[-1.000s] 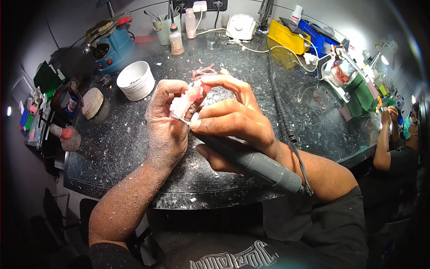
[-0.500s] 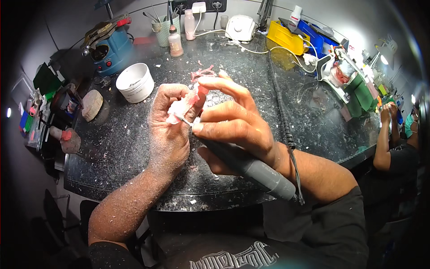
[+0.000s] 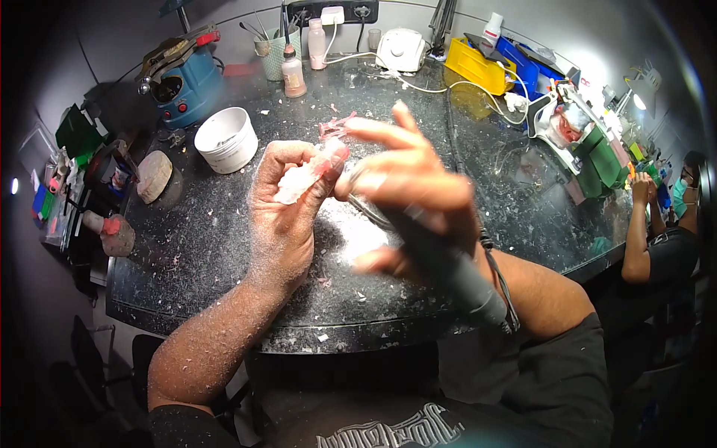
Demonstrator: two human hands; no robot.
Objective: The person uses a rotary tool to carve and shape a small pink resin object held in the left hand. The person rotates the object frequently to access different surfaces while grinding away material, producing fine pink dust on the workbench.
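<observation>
My left hand (image 3: 278, 224), dusted with pale powder, pinches a pink and whitish denture piece (image 3: 300, 181) between thumb and fingers above the bench. To its right, my right hand (image 3: 429, 187) holds a dark grey rotary handpiece (image 3: 452, 272), its rear end slanting down toward my right forearm. Motion smears this hand, and several of its fingers are spread. The handpiece's front end is blurred and stands apart from the denture piece. A coiled black cord runs by my right wrist. Behind the denture piece lie thin pink scraps (image 3: 336, 125).
White dust and chips cover the black bench (image 3: 187, 261). A white tub (image 3: 226, 142), a blue machine (image 3: 187, 93), a dropper bottle (image 3: 293, 75) and a white control box (image 3: 402, 49) stand beyond. Yellow (image 3: 474, 67) and blue bins sit far right. Another person (image 3: 665, 239) works at the right.
My right hand and the handpiece have pulled back rightward from the denture piece, and the fingers have spread. The left hand has barely moved. A bright light patch now shows on the bench.
</observation>
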